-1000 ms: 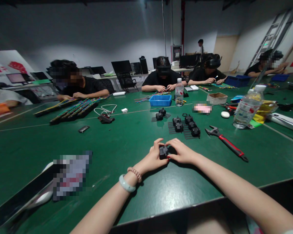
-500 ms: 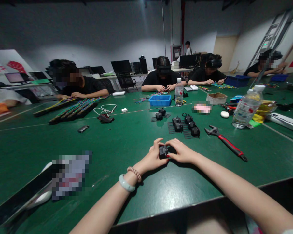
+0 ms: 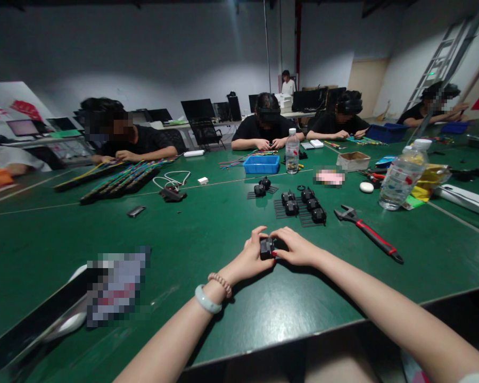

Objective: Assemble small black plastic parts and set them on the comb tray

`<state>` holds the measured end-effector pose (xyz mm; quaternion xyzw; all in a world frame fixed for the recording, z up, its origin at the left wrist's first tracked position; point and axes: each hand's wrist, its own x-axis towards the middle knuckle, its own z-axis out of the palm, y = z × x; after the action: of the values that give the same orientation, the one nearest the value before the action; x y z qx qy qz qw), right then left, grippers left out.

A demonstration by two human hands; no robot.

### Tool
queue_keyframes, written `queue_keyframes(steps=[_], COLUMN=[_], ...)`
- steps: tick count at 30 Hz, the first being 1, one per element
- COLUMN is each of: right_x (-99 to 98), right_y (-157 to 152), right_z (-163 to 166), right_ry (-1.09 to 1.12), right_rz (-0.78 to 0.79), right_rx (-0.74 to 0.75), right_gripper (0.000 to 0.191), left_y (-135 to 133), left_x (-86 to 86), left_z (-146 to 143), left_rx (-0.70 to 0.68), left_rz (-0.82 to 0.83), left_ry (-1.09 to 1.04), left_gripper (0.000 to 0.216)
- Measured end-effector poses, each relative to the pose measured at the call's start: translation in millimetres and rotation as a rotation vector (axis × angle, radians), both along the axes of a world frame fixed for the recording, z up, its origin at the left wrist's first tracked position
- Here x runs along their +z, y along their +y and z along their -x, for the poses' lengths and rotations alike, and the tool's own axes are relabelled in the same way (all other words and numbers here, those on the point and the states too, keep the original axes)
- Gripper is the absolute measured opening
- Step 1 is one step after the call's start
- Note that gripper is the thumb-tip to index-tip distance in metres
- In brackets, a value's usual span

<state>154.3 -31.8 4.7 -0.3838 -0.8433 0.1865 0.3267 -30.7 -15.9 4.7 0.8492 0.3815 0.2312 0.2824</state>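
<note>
Between my two hands is a small black blocky plastic part (image 3: 267, 248), low over the green table (image 3: 207, 213). My left hand (image 3: 249, 256) grips it from the left, with thumb and fingers curled round its side. From the right, my right hand (image 3: 297, 247) pinches the same part with thumb and forefinger at its edge. The far side of the part is hidden by my fingers. Just beyond my hands lie several similar black round-bodied parts (image 3: 312, 205) on thin black grids, and a smaller group (image 3: 260, 187) sits farther left.
An adjustable wrench (image 3: 369, 234) with a red and black handle lies to the right. Farther off are a blue tray (image 3: 262, 164), a water bottle (image 3: 292, 151), a larger bottle (image 3: 403, 178) and a cardboard box (image 3: 353, 161). A long dark tray (image 3: 43, 314) lies at left. Several co-workers sit opposite.
Both hands keep the black part in nearly the same place and pose. In the background, a standing person in white has moved to the left.
</note>
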Motion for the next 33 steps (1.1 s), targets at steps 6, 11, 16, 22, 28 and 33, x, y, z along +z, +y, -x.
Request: queue_keyframes(steps=[6, 11, 16, 22, 28, 33], right_x=[-1.9, 0.3, 11.0, 18.0, 14.8, 3.0], right_y=[-1, -2, 4, 15, 22, 21], right_z=[1, -2, -24, -70, -122, -158], right_ry=[-0.002, -0.004, 0.038, -0.056, -0.184, -0.274], right_rz=[0.003, -0.098, -0.289, -0.401, -0.268, 0.155], right_rx=[-0.007, -0.013, -0.231, -0.605, -1.019, -1.301], right_gripper=[0.033, 0.037, 0.04, 0.036, 0.05, 0.068], left_y=[-1, -1, -1, -3, -3, -2], left_x=[2.4, 1.0, 2.4, 6.2, 5.0, 4.4], left_z=[0, 0, 1, 1, 2, 3], left_rx=[0.004, 0.002, 0.001, 0.014, 0.007, -0.001], left_rz=[-0.027, -0.046, -0.049, -0.049, -0.064, -0.081], left_ry=[-0.018, -0.03, -0.007, 0.002, -0.01, -0.025], left_gripper=[0.073, 0.073, 0.076, 0.075, 0.072, 0.071])
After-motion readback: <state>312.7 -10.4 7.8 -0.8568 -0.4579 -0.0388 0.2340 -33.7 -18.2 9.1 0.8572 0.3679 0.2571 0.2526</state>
